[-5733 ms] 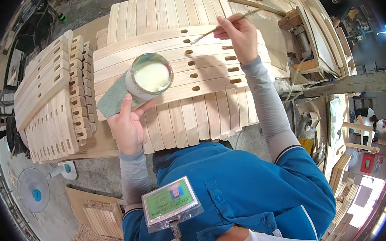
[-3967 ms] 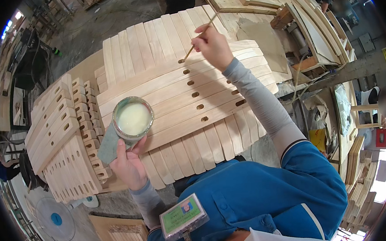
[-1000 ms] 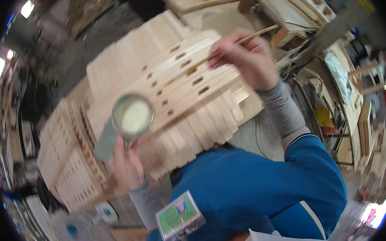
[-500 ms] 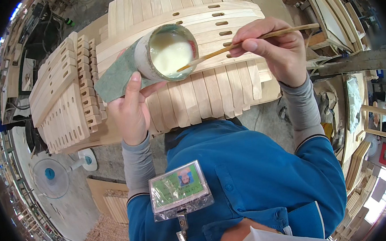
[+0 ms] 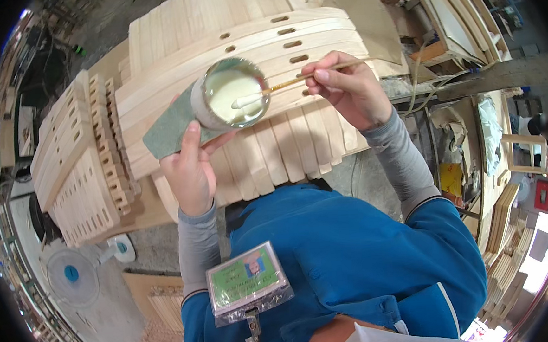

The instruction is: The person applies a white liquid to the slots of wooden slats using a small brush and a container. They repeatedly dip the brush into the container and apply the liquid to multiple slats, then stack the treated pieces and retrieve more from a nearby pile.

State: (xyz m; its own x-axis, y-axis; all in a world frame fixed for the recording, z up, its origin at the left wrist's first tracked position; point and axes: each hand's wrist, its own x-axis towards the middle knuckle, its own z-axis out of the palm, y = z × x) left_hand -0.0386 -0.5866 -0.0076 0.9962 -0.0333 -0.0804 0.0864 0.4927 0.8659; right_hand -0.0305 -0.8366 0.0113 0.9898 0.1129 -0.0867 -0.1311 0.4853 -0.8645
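Observation:
A cup (image 5: 200,107) of creamy white liquid (image 5: 224,92), probably glue, is tipped toward me above the wooden pieces. Flat against its left side is a greenish board-like piece (image 5: 168,129). My left hand (image 5: 190,177) is closed around this piece, thumb on top, fingers partly hidden beneath. My right hand (image 5: 352,90) pinches a thin wooden stick (image 5: 290,81) between thumb and fingertips. The stick slants over the cup's right rim, and its tip, thickly coated in white, lies at the liquid inside.
Pale curved wooden slats, some with oval slots (image 5: 294,44), are laid side by side under the cup. More slotted pieces (image 5: 69,153) are stacked at the left. Wooden boards (image 5: 445,25) stand at the far right. A fan (image 5: 71,274) is at lower left. A badge (image 5: 246,279) hangs on my chest.
My right hand has moved left and a little down, carrying the stick's tip further into the cup. The tip now shows a thick white coating. My left hand still grips the greenish piece.

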